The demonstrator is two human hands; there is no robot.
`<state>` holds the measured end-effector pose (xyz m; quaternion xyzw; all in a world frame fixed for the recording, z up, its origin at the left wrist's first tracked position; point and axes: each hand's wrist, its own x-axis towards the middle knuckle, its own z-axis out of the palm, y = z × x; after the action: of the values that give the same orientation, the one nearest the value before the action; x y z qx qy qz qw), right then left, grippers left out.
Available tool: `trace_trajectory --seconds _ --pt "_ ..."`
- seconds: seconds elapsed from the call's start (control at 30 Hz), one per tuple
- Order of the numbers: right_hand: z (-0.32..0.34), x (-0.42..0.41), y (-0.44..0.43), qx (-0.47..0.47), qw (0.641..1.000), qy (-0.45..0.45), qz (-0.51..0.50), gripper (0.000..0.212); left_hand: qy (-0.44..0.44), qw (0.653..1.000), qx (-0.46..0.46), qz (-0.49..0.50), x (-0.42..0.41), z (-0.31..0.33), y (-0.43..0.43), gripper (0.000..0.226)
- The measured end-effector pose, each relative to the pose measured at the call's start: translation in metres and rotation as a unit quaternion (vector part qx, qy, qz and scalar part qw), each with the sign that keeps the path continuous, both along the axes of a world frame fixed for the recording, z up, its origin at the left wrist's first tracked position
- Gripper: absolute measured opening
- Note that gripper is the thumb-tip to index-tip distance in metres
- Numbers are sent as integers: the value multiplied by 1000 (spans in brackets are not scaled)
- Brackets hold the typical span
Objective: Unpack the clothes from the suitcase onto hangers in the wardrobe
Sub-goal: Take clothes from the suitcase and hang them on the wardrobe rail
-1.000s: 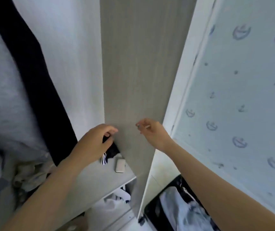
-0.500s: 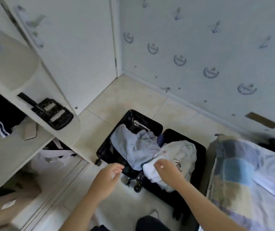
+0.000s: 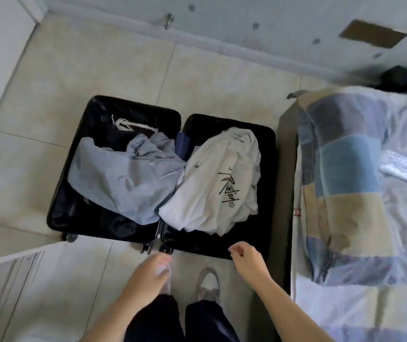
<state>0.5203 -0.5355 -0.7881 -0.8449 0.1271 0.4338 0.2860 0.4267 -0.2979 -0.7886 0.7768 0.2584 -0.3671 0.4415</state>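
Observation:
A black suitcase (image 3: 270, 193) lies open flat on the tiled floor. Its left half holds a crumpled light-blue garment (image 3: 126, 178). A white T-shirt (image 3: 212, 186) with black script lettering lies in the right half. A dark blue piece of cloth (image 3: 182, 146) shows between them. My left hand (image 3: 151, 275) hangs below the suitcase's front wheels, fingers loosely curled, holding nothing. My right hand (image 3: 246, 260) hovers over the near edge of the right half, fingers relaxed and empty. No hanger and no wardrobe rail are in view.
A bed with a patchwork blue and beige cover (image 3: 360, 193) stands close on the right of the suitcase. The wardrobe's white base and sliding track (image 3: 24, 275) lie at lower left. My shoes (image 3: 207, 285) stand just before the suitcase. A wall runs along the back.
My view has swung from the wardrobe interior down to the suitcase on the floor. Both hands left the wardrobe shelf and came down empty near the suitcase's front edge.

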Motion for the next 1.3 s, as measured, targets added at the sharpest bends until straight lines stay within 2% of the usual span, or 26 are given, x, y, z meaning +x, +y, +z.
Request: trace_trajectory --seconds 0.1,0.17,0.23,0.33,0.43,0.5,0.53,0.6,0.67,0.8,0.83,0.93,1.03,1.17,1.23,1.3 --pt "-74 5 -6 -5 1000 6 -7 22 14 997 -1 73 38 -75 6 25" --pt "-124 11 -6 -5 1000 1 -6 23 9 996 27 83 59 -126 9 29" --pt "-167 18 -1 -7 1000 -6 -8 28 -7 995 79 59 79 -170 10 31" --pt "-221 34 5 0 1000 -22 -7 38 -81 986 147 -15 105 -233 9 35" --pt "-265 54 14 13 998 -42 -50 53 -115 980 158 -26 131 -288 10 60" --pt "-285 68 21 35 992 -35 -116 61 -92 985 149 -6 143 -309 11 71" --pt "-292 75 25 51 987 -23 -149 59 -64 988 140 -3 148 -314 10 67" --pt "-304 83 32 76 980 8 -185 39 6 995 101 -9 151 -318 5 44" --pt "-302 86 37 91 974 41 -203 23 33 996 80 -19 147 -309 0 42" --pt "-265 85 46 105 961 106 -231 29 16 994 81 76 133 -262 6 53" --pt "-252 83 47 109 958 116 -238 29 21 992 62 110 129 -243 7 48" --pt "-201 80 51 115 946 132 -274 21 32 985 -8 168 115 -189 8 14" --pt "-149 82 52 130 926 124 -333 30 56 975 -55 209 113 -127 8 19" --pt "-60 93 56 174 900 132 -376 18 0 960 -119 252 128 -22 11 15" --pt "-17 98 57 191 898 156 -365 38 -27 953 -151 261 132 32 13 11" --pt "30 100 61 217 898 199 -326 60 -41 944 -185 269 133 88 13 19"
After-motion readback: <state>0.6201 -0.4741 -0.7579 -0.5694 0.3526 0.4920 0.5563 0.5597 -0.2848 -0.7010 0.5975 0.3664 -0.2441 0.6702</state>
